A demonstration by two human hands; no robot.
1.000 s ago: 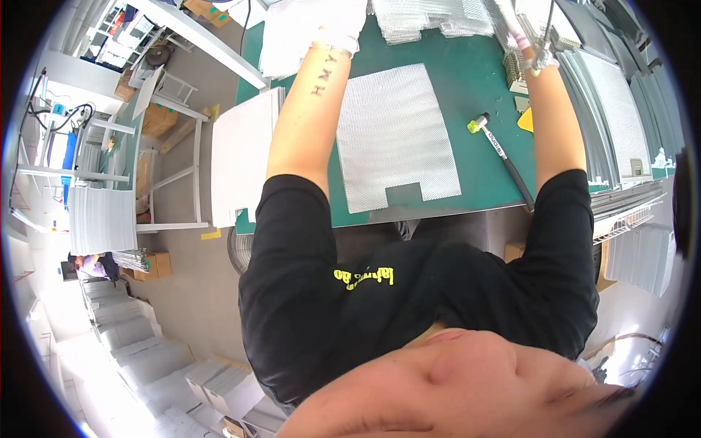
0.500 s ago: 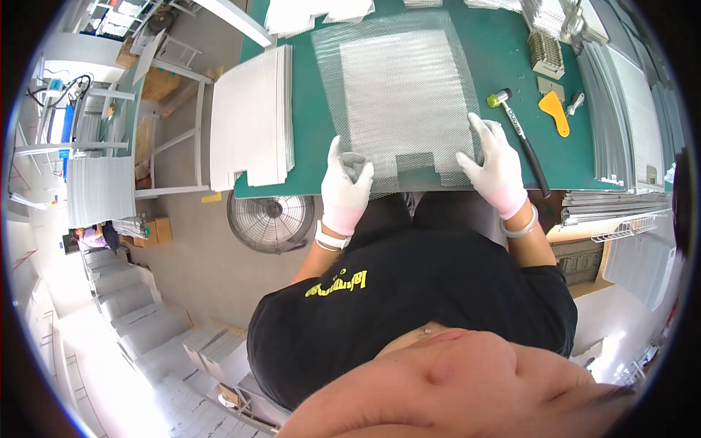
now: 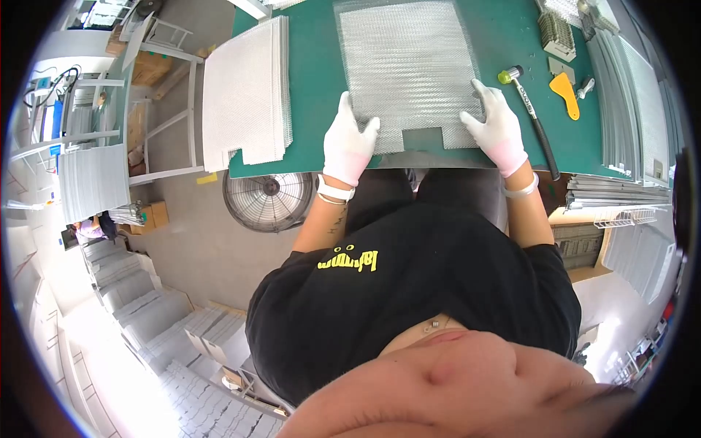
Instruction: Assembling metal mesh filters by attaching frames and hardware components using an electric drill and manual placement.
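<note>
A silvery wire mesh sheet (image 3: 410,73) with a square notch in its near edge lies in front of me on the green tabletop, over lighter mesh layers. Beside its near left corner is my white-gloved left hand (image 3: 349,140), fingers stretched along the edge and thumb apart over the mesh. At the right edge, my gloved right hand (image 3: 498,133) has its fingers spread, the thumb reaching inward over the sheet. Both hands seem to touch the edges without a closed grip; the undersides of the fingers are hidden.
A stack of notched pale sheets (image 3: 244,95) stands at left. To the right lie a mallet (image 3: 531,117), a yellow scraper (image 3: 564,95), a small light-coloured tool (image 3: 585,87) and a ridged metal block (image 3: 557,36). Framed panels (image 3: 619,109) line the right side; a floor fan (image 3: 272,188) stands below.
The upper mesh sheet, skewed over the layers beneath before, now lies nearly square with them. My hands stay at its two sides, the left fingers straighter. The whole view has shifted slightly.
</note>
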